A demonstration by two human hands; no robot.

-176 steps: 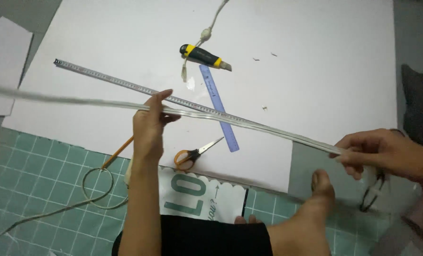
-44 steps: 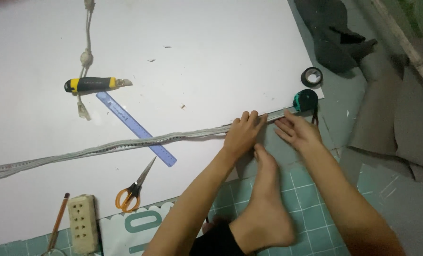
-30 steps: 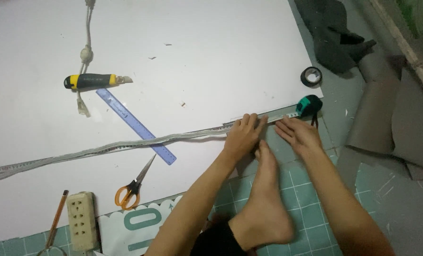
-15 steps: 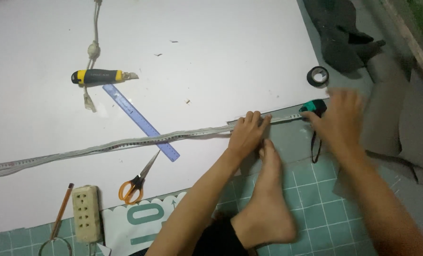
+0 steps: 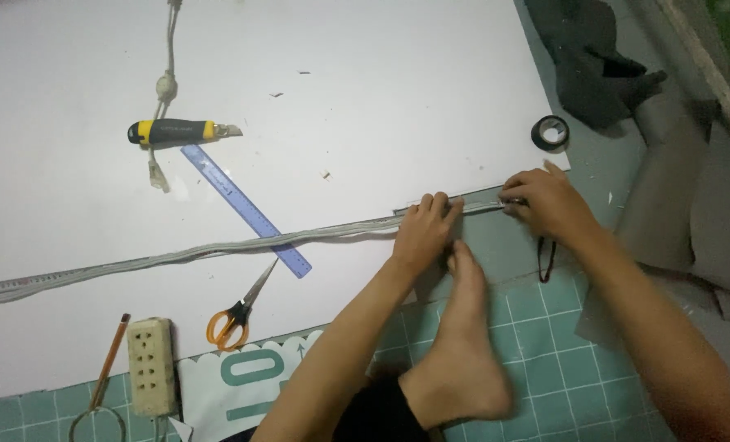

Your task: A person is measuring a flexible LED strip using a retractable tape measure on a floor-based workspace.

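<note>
Two hands down on one long grey strip. Runs from the left edge of the white sheet across to its lower right corner, wavy and loose over most of that length, straight only at the right end. Crosses over the lower part of a blue ruler on the way.

Left hand laid flat on the strip near that corner, fingers together and stretched out, pressing down rather than gripping. Right hand just beyond, at the sheet's right edge, fingers curled down over the strip's end; cannot tell whether pinched on it or merely resting. Bare foot just below the left hand, toes touching it, on the green cutting mat.

By the look of it, early in the work: right end laid and held along the sheet's lower edge, long left stretch neither straightened nor pinned. No cut or mark visible along the strip.

Tools untouched: yellow and black utility knife above the ruler, orange-handled scissors below the strip, black tape roll off the right edge. Power strip and pencil at the lower left corner.
</note>
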